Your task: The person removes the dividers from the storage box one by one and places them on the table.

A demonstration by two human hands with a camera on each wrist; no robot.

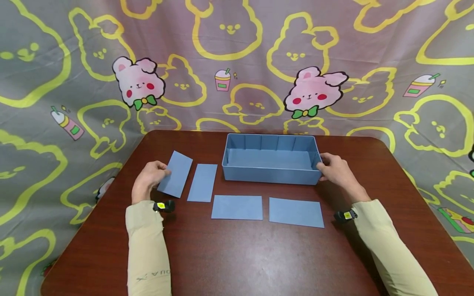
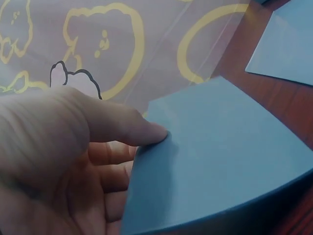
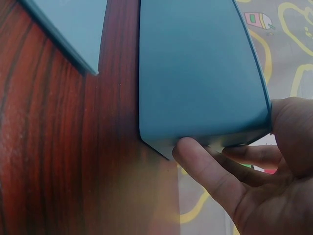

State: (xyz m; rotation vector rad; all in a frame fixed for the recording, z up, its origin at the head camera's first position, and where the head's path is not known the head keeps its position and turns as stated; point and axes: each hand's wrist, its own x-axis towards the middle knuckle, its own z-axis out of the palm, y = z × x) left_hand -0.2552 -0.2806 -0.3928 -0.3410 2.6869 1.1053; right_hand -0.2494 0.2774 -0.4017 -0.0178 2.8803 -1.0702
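Observation:
My left hand [image 1: 149, 177] pinches a flat blue-grey rectangular panel [image 1: 179, 172] by its left edge, thumb on the upper face; in the left wrist view the panel [image 2: 230, 147] is tilted. My right hand [image 1: 338, 170] holds the right end of a long open blue box [image 1: 272, 174], thumb at the rim. In the right wrist view, fingers [image 3: 195, 159] press against the end wall of the box [image 3: 200, 73]. Upright grooves line the back wall inside the box, and its floor is bare.
A similar panel [image 1: 202, 183] lies beside the held one. Two more, a left panel [image 1: 237, 207] and a right panel [image 1: 296, 212], lie in front of the box. All rest on a dark wooden table [image 1: 252, 259]; a patterned curtain [image 1: 255, 41] hangs behind it.

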